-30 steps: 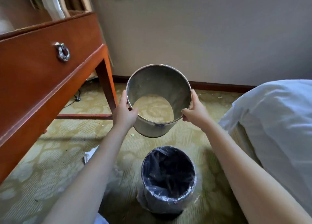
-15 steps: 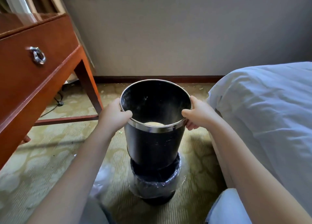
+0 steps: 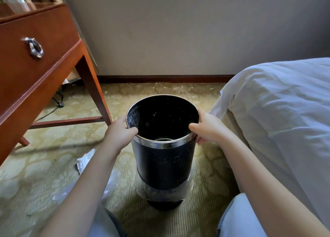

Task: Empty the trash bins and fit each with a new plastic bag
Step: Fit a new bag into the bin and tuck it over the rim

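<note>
Both hands gripped the chrome rim of a black sleeve. The left hand held its left side and the right hand its right, each thumb hooked inside and the fingers curled outside. Holding opposite sides would likely steady the sleeve, upright and level. Nearest the camera, pale trouser knees framed the view, which suggested that the person crouched or knelt to work at floor height. Between them, the sleeve sat partway down over a smaller dark bin, whose base showed beneath it on the carpet. A clear bag lined that bin, and its plastic lay bunched around the outside, just under the sleeve's lower edge. The sleeve seemed meant to slide down and pin the bag in place. A pale ring showed deep inside the open top, but what it was could not be told. Left of the left forearm, loose plastic and a white scrap lay on the carpet, probably cast aside. Farther left stood a wooden desk with a ring pull on its drawer and a cable under it. A white bed rose just beside the right arm. Beyond everything ran dark skirting and a grey wall.
</note>
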The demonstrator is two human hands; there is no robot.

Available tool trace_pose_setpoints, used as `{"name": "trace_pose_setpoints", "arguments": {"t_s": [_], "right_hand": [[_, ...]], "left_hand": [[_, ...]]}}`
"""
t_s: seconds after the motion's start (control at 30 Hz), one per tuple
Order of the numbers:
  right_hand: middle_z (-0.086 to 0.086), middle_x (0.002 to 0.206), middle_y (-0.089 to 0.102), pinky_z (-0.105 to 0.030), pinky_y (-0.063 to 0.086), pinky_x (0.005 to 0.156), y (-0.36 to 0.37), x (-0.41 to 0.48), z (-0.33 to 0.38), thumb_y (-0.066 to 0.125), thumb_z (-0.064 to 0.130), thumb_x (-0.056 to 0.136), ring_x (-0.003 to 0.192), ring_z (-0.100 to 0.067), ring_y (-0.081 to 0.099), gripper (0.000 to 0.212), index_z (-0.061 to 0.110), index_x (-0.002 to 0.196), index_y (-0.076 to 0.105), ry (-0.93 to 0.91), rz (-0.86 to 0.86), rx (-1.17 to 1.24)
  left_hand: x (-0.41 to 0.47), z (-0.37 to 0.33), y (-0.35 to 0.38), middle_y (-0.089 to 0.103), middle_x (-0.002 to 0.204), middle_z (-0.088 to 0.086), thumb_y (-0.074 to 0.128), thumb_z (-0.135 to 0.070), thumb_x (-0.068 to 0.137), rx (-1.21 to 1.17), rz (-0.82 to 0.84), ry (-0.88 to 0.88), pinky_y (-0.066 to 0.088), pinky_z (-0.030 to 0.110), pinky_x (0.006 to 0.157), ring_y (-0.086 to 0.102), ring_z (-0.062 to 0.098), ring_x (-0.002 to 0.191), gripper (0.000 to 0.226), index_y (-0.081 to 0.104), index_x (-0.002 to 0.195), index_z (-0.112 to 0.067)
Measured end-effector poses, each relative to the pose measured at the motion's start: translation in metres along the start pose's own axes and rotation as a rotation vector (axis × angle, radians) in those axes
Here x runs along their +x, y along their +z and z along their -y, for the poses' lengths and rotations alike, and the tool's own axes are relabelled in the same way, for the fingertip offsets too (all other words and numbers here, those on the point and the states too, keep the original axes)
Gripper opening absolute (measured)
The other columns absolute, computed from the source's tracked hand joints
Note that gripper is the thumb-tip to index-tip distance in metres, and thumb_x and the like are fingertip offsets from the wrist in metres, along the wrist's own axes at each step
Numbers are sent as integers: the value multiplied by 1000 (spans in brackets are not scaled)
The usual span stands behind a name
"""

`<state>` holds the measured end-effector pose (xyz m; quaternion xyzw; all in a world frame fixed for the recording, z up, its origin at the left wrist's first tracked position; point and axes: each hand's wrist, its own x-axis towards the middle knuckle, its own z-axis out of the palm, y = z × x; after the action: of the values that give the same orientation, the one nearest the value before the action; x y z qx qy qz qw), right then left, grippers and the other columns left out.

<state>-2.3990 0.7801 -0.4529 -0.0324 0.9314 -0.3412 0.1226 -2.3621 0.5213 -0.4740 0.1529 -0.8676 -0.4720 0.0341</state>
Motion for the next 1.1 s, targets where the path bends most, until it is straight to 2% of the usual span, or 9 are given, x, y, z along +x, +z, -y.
{"name": "trace_pose_setpoints", "arguments": {"t_s": [0.13, 0.27, 0.43, 0.57, 0.67, 0.73, 0.87, 0.97, 1.1], "right_hand": [[-5, 66, 72, -41, 61, 72, 12, -3, -9, 48, 22, 84, 58, -16, 70, 34, 16, 117, 40, 8, 19, -43], [-3, 68, 72, -37, 60, 67, 43, -4, -31, 49, 23, 85, 59, -14, 70, 60, 16, 141, 26, 33, 24, -57], [-5, 70, 71, -39, 60, 65, 75, -4, -56, 50, 25, 86, 61, -18, 69, 80, 21, 153, 7, 45, 31, -71], [-5, 77, 70, -40, 60, 68, 97, -2, -73, 49, 26, 86, 66, -20, 69, 83, 23, 154, 1, 80, 49, -75], [-7, 78, 69, -40, 60, 70, 116, -3, -87, 48, 25, 86, 69, -22, 69, 85, 23, 154, -4, 137, 75, -66], [-7, 79, 69, -39, 60, 69, 127, -2, -94, 48, 23, 87, 70, -23, 69, 86, 21, 154, -6, 169, 94, -83], [-7, 81, 67, -37, 58, 66, 152, 2, -108, 49, 21, 88, 70, -23, 66, 84, 20, 153, -5, 221, 107, -106], [-4, 84, 66, -39, 59, 68, 165, 3, -122, 52, 24, 87, 68, -21, 66, 86, 29, 152, -4, 248, 108, -57], [0, 86, 68, -39, 60, 68, 163, 7, -132, 59, 33, 89, 68, -18, 68, 81, 37, 148, 4, 215, 122, -20]], "left_hand": [[-1, 17, 9, 66, 79, 4, 54, -16, 70, -16, 26, -21, 46, 35, 63, 60, 26, 72, 30, 60, 95, -30], [-5, 42, 28, 67, 94, -3, 54, -11, 73, -21, 61, -59, 52, 41, 75, 63, 22, 86, 40, 56, 107, -32], [-7, 67, 50, 61, 97, -4, 51, -8, 80, 51, 81, -116, 43, 31, 68, 58, 21, 90, 43, 45, 114, -33], [-4, 89, 65, 61, 100, 5, 53, -11, 83, 151, 125, -169, 42, 31, 62, 56, 24, 85, 45, 41, 125, -21], [-6, 102, 80, 59, 100, 10, 51, -11, 86, 239, 182, -230, 42, 30, 59, 53, 21, 74, 59, 28, 140, -16], [-7, 110, 89, 58, 110, 15, 48, -8, 86, 285, 221, -266, 41, 31, 58, 56, 25, 78, 73, 12, 149, -16], [-7, 129, 101, 58, 119, 19, 50, -15, 90, 381, 322, -290, 41, 30, 58, 59, 28, 81, 82, -5, 151, -14], [-10, 137, 107, 61, 110, 15, 50, -22, 95, 439, 389, -300, 38, 27, 50, 54, 19, 66, 84, -11, 151, -13], [-8, 140, 109, 53, 79, 5, 48, -23, 97, 493, 397, -276, 32, 24, 45, 49, 14, 58, 85, -18, 149, -11]]}}
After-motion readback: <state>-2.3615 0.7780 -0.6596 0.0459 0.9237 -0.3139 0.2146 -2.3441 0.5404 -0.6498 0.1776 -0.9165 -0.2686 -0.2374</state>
